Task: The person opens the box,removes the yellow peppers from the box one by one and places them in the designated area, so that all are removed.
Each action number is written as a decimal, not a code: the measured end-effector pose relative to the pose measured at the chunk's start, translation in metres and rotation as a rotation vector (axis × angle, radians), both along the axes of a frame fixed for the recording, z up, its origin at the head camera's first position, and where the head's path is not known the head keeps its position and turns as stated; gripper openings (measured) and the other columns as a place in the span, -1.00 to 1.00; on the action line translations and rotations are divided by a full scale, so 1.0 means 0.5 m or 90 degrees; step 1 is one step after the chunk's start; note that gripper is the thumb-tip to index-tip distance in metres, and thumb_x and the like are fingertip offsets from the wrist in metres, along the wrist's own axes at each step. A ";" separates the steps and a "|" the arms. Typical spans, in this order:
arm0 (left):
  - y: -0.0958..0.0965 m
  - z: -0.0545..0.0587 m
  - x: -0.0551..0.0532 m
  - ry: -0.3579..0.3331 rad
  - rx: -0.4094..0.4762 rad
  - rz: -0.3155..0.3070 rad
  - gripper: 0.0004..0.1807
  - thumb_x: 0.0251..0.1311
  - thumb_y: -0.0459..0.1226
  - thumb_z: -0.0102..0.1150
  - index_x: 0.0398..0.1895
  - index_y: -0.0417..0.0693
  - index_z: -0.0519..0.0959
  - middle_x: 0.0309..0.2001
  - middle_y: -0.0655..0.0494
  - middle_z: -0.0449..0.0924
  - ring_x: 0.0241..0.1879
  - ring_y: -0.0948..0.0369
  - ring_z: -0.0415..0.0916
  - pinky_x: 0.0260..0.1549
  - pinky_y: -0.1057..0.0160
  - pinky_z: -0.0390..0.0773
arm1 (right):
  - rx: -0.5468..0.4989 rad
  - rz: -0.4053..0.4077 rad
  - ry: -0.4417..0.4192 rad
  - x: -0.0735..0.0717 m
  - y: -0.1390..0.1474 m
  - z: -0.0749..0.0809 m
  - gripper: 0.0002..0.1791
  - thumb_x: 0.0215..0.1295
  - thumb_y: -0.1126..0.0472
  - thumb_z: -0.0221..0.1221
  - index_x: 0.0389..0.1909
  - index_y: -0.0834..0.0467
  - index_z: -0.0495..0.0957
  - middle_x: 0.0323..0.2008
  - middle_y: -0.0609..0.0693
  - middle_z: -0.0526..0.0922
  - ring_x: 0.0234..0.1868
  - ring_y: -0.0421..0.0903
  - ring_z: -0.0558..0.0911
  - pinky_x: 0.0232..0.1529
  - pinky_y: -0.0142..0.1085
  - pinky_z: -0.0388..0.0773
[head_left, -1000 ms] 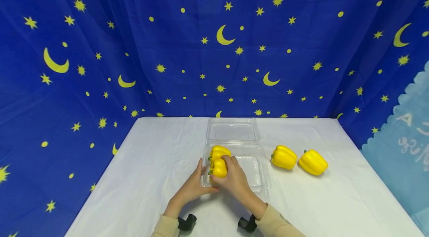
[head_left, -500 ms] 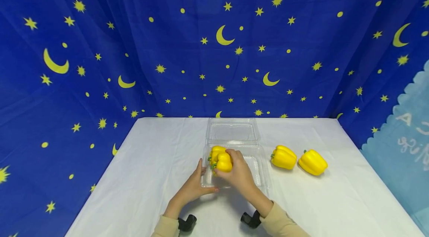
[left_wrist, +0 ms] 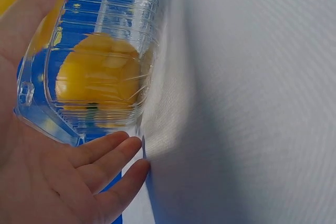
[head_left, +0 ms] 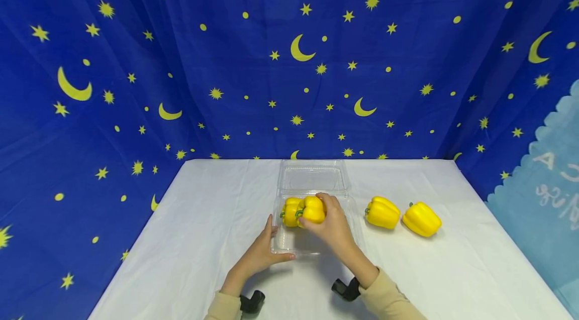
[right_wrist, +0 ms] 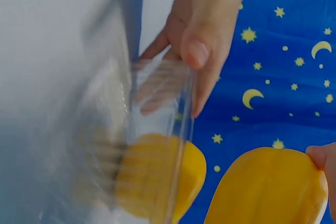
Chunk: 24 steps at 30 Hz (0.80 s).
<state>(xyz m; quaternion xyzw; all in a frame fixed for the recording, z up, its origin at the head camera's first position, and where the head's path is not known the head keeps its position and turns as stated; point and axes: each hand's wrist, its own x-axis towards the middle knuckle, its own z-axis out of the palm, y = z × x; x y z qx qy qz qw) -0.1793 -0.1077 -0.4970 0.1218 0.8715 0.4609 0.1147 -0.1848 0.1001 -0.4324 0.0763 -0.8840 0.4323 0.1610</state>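
A clear plastic clamshell container [head_left: 296,244] lies on the table with its lid folded back. One yellow bell pepper [head_left: 290,212] is inside at the far left; the left wrist view shows that pepper [left_wrist: 97,72] through the ribbed wall. Over the container my right hand [head_left: 335,224] grips a second yellow bell pepper [head_left: 314,209] between thumb and fingers, overlapping the first in the head view. My left hand [head_left: 261,250] rests at the near left corner, fingers along the side and thumb along the front edge; in the left wrist view its fingers [left_wrist: 110,156] are extended beside the wall.
To the right of the container lie two more yellow bell peppers [head_left: 382,212], the outer pepper [head_left: 421,219] nearly touching its neighbour. The folded-back lid [head_left: 313,178] reaches the far table edge. A blue star-and-moon curtain [head_left: 253,59] hangs behind the white table [head_left: 217,199].
My right hand has lifted the held bell pepper from the near left of the container and moved it right and away from me. The left hand has stayed at the corner.
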 end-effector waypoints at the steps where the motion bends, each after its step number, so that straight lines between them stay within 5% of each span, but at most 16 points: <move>1: 0.001 0.000 0.001 -0.002 -0.001 0.002 0.39 -0.17 0.07 0.47 0.50 -0.25 -0.33 0.40 -0.32 0.15 0.36 -0.19 0.19 0.33 -0.24 0.19 | -0.005 -0.004 0.000 -0.001 0.005 0.002 -0.25 -0.13 0.05 0.47 0.10 0.28 0.44 -0.05 0.20 0.56 -0.10 0.05 0.58 -0.06 -0.08 0.60; 14: 0.003 0.004 0.004 -0.015 -0.015 0.015 0.39 -0.18 0.09 0.47 0.50 -0.22 -0.31 0.41 -0.27 0.15 0.39 -0.19 0.15 0.35 -0.24 0.13 | -0.044 -0.076 -0.012 -0.014 0.066 0.031 -0.27 -0.07 0.08 0.46 0.12 0.28 0.42 -0.01 0.25 0.56 -0.08 0.12 0.56 -0.08 -0.05 0.59; 24: 0.002 0.006 0.005 -0.015 -0.023 0.012 0.40 -0.17 0.10 0.47 0.50 -0.22 -0.32 0.41 -0.28 0.14 0.39 -0.20 0.13 0.35 -0.25 0.12 | -0.069 -0.114 -0.036 -0.016 0.109 0.046 -0.26 -0.02 0.08 0.43 0.16 0.29 0.37 0.06 0.28 0.51 0.06 0.17 0.50 0.11 0.04 0.52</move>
